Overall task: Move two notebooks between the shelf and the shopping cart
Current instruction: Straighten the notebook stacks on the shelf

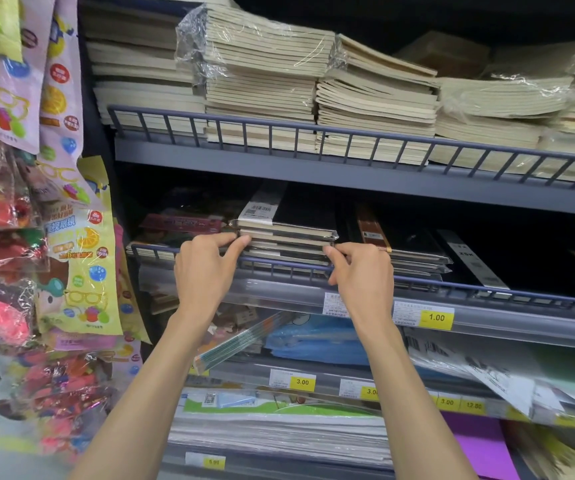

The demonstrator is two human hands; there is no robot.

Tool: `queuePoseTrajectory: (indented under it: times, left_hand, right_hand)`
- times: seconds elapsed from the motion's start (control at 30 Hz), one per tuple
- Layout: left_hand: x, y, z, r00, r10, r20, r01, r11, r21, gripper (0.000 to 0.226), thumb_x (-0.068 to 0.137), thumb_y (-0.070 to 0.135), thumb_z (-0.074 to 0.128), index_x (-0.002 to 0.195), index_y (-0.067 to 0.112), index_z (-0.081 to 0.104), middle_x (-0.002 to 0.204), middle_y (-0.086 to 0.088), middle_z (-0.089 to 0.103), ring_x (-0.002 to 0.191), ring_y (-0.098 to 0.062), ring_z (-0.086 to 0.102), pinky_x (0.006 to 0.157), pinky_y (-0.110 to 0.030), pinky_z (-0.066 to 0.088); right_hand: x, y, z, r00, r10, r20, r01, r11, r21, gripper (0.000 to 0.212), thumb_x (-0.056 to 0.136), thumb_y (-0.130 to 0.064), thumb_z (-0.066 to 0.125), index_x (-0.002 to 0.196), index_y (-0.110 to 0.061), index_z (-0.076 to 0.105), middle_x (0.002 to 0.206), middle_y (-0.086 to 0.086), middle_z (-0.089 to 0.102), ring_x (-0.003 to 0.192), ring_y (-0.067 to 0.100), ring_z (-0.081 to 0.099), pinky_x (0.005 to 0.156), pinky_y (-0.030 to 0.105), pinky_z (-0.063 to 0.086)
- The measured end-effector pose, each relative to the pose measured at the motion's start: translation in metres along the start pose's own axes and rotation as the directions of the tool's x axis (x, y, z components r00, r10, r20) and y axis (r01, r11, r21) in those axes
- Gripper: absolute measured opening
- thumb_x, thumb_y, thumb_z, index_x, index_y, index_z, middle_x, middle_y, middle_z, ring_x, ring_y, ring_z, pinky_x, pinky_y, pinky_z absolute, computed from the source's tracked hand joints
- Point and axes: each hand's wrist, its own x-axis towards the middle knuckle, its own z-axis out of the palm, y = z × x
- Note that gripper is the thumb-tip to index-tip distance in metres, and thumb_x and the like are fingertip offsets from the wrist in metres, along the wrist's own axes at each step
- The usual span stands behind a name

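Note:
A stack of black-covered notebooks (293, 220) wrapped in clear film lies on the middle shelf (417, 282), behind its low wire rail. My left hand (206, 268) pinches the left front corner of the stack with thumb and fingers. My right hand (358, 271) grips the right front corner, fingers curled at the rail. The top notebook carries a white barcode label. No shopping cart is in view.
Cream notebook piles (262, 74) fill the upper shelf behind a wire rail. More black notebooks (417, 251) lie to the right of the stack. Hanging toy packets (37, 202) crowd the left. Lower shelves hold paper pads and yellow price tags (436, 317).

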Motion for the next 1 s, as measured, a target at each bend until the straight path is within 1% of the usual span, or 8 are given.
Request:
queuePoseTrajectory:
  times: [0.07,0.2,0.37,0.47,0.7,0.83,0.93,1.0]
  left_hand:
    - [-0.001,0.0,0.0,1.0,-0.009,-0.005,0.009,1.0,-0.004,0.039,0.09,0.045,0.068,0.112,0.014,0.077,0.104,-0.008,0.077,0.098,-0.026,0.071,0.076,-0.036,0.053]
    - [-0.001,0.003,-0.002,1.0,-0.029,0.008,0.029,1.0,-0.003,0.039,0.089,0.046,0.069,0.112,0.016,0.077,0.103,-0.008,0.077,0.096,-0.028,0.071,0.073,-0.036,0.052]
    - [0.0,0.007,-0.012,0.999,0.002,-0.045,-0.004,0.999,-0.046,0.044,0.09,0.047,0.067,0.119,0.014,0.074,0.115,-0.007,0.074,0.111,-0.025,0.067,0.089,-0.038,0.052]
    - [0.002,0.012,-0.013,0.998,0.01,-0.064,-0.012,1.0,-0.029,0.039,0.092,0.043,0.067,0.118,0.015,0.075,0.115,-0.006,0.074,0.112,-0.025,0.066,0.089,-0.035,0.049]
    - [0.002,0.016,-0.013,0.992,0.08,-0.1,-0.084,0.995,-0.044,0.028,0.091,0.031,0.072,0.108,0.009,0.078,0.101,-0.007,0.078,0.086,-0.021,0.072,0.075,-0.024,0.045]
    - [0.002,0.015,-0.012,0.992,0.088,-0.095,-0.091,0.995,-0.032,0.028,0.091,0.031,0.071,0.107,0.009,0.078,0.1,-0.007,0.078,0.082,-0.022,0.072,0.073,-0.022,0.043]
    - [0.001,0.009,-0.011,0.993,0.086,-0.076,-0.088,0.996,-0.022,0.03,0.092,0.035,0.069,0.108,0.012,0.078,0.1,-0.005,0.078,0.082,-0.022,0.072,0.069,-0.026,0.046]
    - [0.0,0.006,-0.012,0.995,0.077,-0.063,-0.079,0.997,-0.026,0.031,0.093,0.039,0.067,0.111,0.016,0.078,0.105,-0.003,0.077,0.093,-0.022,0.071,0.075,-0.03,0.05]
  right_hand:
    - [0.001,0.001,0.0,1.0,-0.016,-0.013,0.016,1.0,-0.021,0.04,0.099,-0.035,0.06,0.068,-0.011,0.07,0.05,0.0,0.061,0.051,0.018,0.062,0.059,0.039,0.056]
    - [0.0,-0.002,0.0,1.0,-0.001,0.002,0.001,1.0,-0.008,0.038,0.099,-0.037,0.06,0.074,-0.01,0.072,0.052,0.003,0.063,0.054,0.021,0.063,0.061,0.04,0.057]
    - [-0.004,-0.011,-0.01,0.999,0.026,-0.041,-0.023,0.997,0.074,0.032,0.096,-0.04,0.064,0.098,-0.01,0.075,0.052,0.0,0.065,0.058,0.013,0.067,0.067,0.025,0.051]
    - [-0.003,-0.016,-0.011,0.997,0.013,-0.074,-0.005,0.994,0.107,0.029,0.097,-0.036,0.063,0.095,-0.009,0.075,0.051,-0.001,0.064,0.056,0.012,0.066,0.07,0.028,0.053]
    - [0.003,-0.015,-0.011,0.997,-0.003,-0.078,0.01,0.996,0.088,0.026,0.097,-0.033,0.064,0.093,-0.012,0.078,0.052,0.001,0.064,0.054,0.014,0.065,0.064,0.031,0.056]
    - [0.004,-0.012,-0.007,0.996,0.007,-0.086,0.001,0.996,0.087,0.026,0.097,-0.035,0.063,0.094,-0.013,0.078,0.053,0.002,0.065,0.055,0.017,0.066,0.064,0.036,0.058]
    - [0.001,-0.009,-0.006,0.997,0.001,-0.075,0.003,0.998,0.064,0.028,0.098,-0.038,0.061,0.106,-0.016,0.077,0.055,-0.001,0.065,0.057,0.015,0.066,0.065,0.034,0.058]
    - [-0.003,-0.007,-0.008,0.999,-0.006,-0.042,0.007,0.999,0.036,0.033,0.098,-0.042,0.06,0.12,-0.02,0.072,0.058,-0.004,0.066,0.063,0.012,0.066,0.066,0.029,0.055]
